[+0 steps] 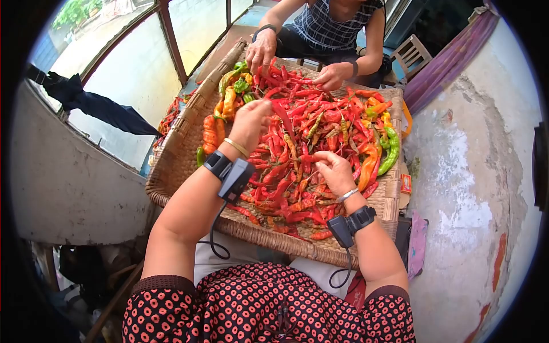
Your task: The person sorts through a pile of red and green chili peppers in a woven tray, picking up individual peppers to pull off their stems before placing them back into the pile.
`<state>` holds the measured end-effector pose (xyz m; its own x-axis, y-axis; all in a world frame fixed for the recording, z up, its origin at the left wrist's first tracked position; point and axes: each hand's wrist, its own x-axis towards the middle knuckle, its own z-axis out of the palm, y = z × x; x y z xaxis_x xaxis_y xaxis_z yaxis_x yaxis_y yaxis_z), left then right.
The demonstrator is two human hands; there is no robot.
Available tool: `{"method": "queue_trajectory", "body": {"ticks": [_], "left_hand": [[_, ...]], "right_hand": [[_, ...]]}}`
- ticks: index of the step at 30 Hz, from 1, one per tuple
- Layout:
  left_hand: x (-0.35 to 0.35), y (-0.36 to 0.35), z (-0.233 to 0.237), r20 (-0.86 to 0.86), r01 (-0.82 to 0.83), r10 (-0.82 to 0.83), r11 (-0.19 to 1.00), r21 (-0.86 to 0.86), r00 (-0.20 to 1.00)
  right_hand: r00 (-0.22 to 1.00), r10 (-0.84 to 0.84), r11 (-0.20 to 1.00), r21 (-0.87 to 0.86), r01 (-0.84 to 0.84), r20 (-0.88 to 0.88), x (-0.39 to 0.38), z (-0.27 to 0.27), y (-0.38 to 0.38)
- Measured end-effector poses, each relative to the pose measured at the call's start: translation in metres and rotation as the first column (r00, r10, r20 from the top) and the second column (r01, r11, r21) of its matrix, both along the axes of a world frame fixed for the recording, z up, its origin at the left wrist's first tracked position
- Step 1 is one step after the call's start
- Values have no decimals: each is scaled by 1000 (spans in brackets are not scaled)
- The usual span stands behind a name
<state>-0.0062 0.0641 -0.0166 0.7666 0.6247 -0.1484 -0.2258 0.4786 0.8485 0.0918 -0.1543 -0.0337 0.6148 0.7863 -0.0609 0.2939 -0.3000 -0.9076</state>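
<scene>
A shallow woven basket (172, 154) holds a heap of red chili peppers (280, 186). My left hand (251, 124) is over the heap's upper left part, its fingers curled at one end of a blurred red pepper (282, 117). Lower and to the right, my right hand (335, 171) pinches a small red pepper (309, 158) between thumb and fingers. Orange peppers (210, 132) and a green pepper (199, 156) lie along the basket's left side. A long green pepper (390, 153) and an orange one (369, 163) lie near the right side.
Across the basket sits another person (337, 28), both hands among the peppers at the far edge. A dark folded umbrella (106, 106) hangs at the left by the windows. A wooden chair (412, 56) and a purple curtain (457, 54) are at the back right.
</scene>
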Motion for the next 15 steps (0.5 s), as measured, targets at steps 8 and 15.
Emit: {"method": "queue_trajectory", "body": {"ticks": [8,15], "left_hand": [[4,-36,-16,-259,278,-179,862,423,949],[-3,-57,-19,-263,290,-233,89,953,936]], "right_hand": [[675,137,977,-211,28,725,2,-11,3],[681,255,929,-370,26,687,2,-9,5]]}}
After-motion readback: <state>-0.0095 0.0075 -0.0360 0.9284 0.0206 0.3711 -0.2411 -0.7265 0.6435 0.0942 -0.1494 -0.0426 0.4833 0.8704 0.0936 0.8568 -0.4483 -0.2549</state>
